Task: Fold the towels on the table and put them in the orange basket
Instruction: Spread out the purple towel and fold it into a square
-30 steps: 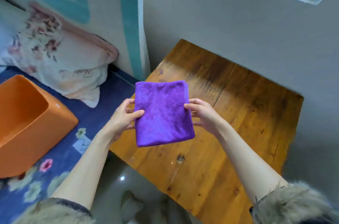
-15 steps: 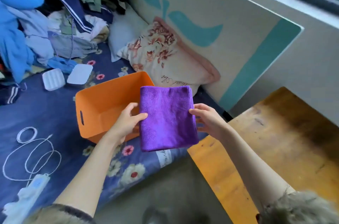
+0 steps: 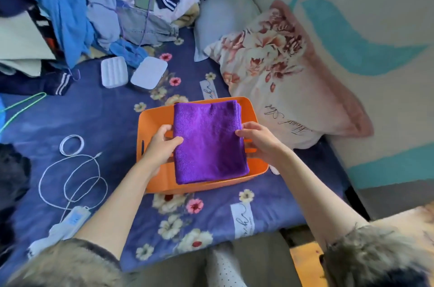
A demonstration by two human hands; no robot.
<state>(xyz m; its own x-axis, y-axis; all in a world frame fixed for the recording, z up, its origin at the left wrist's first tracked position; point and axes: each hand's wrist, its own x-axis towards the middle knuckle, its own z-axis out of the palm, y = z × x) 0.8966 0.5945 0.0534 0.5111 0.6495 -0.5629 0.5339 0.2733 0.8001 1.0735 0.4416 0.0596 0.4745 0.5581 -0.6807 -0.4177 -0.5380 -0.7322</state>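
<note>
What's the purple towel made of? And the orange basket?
The towel looks like soft microfibre or terry: fuzzy, matte pile, folded in layers. The basket looks like smooth moulded plastic: thin even walls, rounded corners and a cut-out handle slot. Neither is certain from sight alone.

one purple towel [image 3: 209,143], one orange basket [image 3: 150,122], two pillows [image 3: 281,80].

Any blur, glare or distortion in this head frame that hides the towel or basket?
Head view: purple towel, orange basket and both hands (left, right) read clearly; lighting soft, no glare; wide-angle bending and smeared fur sleeves at the edges.
</note>
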